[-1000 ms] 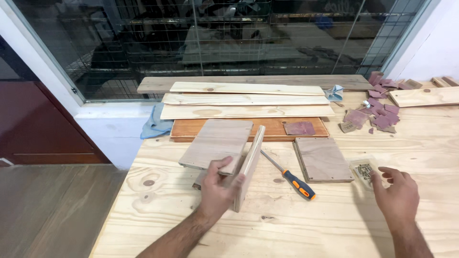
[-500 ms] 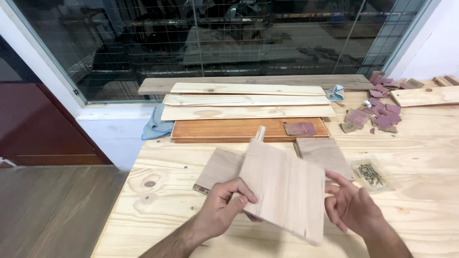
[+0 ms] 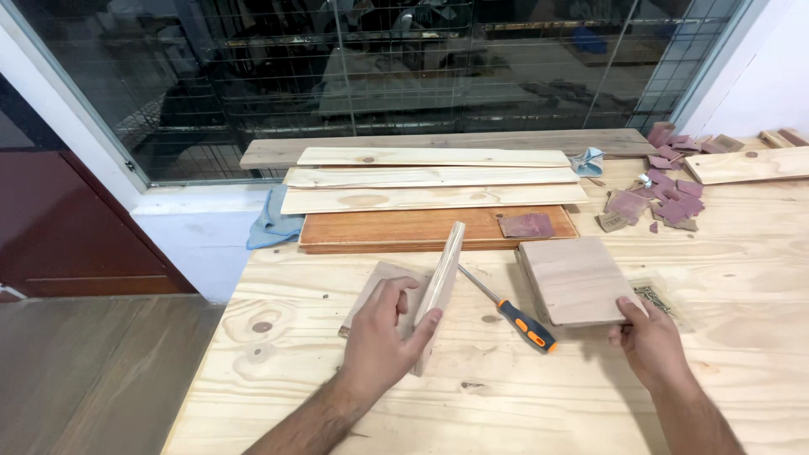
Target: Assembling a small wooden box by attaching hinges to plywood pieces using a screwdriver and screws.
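My left hand grips a pale square wooden panel that stands on its edge on the workbench. Behind it lies another flat panel, partly hidden by that hand. My right hand holds the near corner of a second square panel lying flat to the right. Between the two panels lies a screwdriver with an orange and black handle.
Long pale planks and a reddish board lie at the back by the window. Reddish sandpaper scraps are scattered at the back right. A small clear bag of screws sits by my right hand. A blue cloth hangs at the left.
The panel that both hands held tilted up half a second ago now stands on edge in my left hand. My right hand has moved right, onto the flat panel.
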